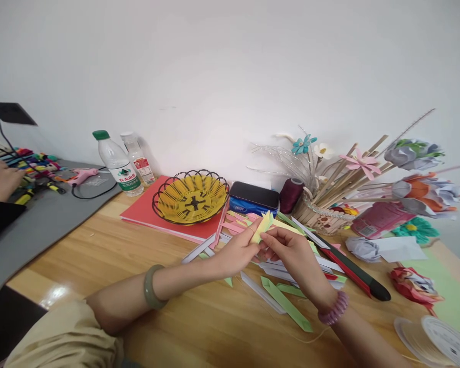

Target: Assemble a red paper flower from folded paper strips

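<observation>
Pinching a folded yellow paper strip (262, 226) between both sets of fingertips, I have it lifted just above the wooden table (111, 250), in front of the yellow wicker basket (192, 198). My left hand (235, 251) closes thumb and forefinger on the lower part of the strip, and my right hand (291, 253) grips it from the other side, fingers curled tight, so neither hand is open at all. The strip is pale yellow, narrow and flat, creased along its length, and its upper end comes to a slanted point that tilts up and to the right. Under my hands lies a loose scatter of similar folded strips (287, 304) in green, white and pink, some overlapping. A red and black utility knife (352, 271) lies just right of my right hand. A jade-coloured bangle (152, 287) sits on my left wrist and a pink bead bracelet (334, 310) on my right. Far off to the left another person's hand (0, 179) rests on a grey mat (38, 225).
</observation>
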Demonstrator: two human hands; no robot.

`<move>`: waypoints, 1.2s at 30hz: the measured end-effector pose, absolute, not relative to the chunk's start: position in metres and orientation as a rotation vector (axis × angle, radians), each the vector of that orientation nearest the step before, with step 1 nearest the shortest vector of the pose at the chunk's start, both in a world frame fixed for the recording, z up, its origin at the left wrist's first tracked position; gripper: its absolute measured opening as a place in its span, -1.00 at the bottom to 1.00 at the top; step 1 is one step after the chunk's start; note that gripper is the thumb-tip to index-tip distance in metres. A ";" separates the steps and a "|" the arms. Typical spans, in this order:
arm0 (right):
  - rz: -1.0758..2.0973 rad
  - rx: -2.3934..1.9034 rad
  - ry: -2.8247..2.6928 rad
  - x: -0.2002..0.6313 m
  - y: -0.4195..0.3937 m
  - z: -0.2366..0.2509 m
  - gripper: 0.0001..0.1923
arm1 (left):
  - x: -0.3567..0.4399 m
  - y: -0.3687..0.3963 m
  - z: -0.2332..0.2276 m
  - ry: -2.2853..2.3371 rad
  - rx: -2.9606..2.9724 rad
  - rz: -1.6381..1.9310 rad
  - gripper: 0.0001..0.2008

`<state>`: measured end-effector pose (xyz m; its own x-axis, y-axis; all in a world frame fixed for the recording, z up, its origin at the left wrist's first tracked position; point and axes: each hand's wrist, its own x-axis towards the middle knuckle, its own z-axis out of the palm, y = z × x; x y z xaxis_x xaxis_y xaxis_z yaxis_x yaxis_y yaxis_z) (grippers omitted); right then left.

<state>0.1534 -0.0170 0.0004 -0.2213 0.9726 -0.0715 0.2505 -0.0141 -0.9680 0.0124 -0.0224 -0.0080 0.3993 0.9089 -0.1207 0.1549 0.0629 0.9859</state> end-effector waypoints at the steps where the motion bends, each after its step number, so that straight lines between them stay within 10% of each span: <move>1: 1.259 -1.314 -1.565 0.153 -0.018 0.001 -0.69 | 0.012 -0.023 -0.009 1.062 1.475 0.730 -0.35; 36: 0.799 -1.346 -1.758 0.176 -0.007 0.012 -0.66 | 0.008 -0.015 0.001 0.924 1.250 0.798 -0.53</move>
<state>0.1756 -0.0066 0.0116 -0.1476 0.9690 0.1983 0.4881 0.2457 -0.8375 0.0080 -0.0148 0.0015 0.4261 0.8944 -0.1363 -0.0051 0.1530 0.9882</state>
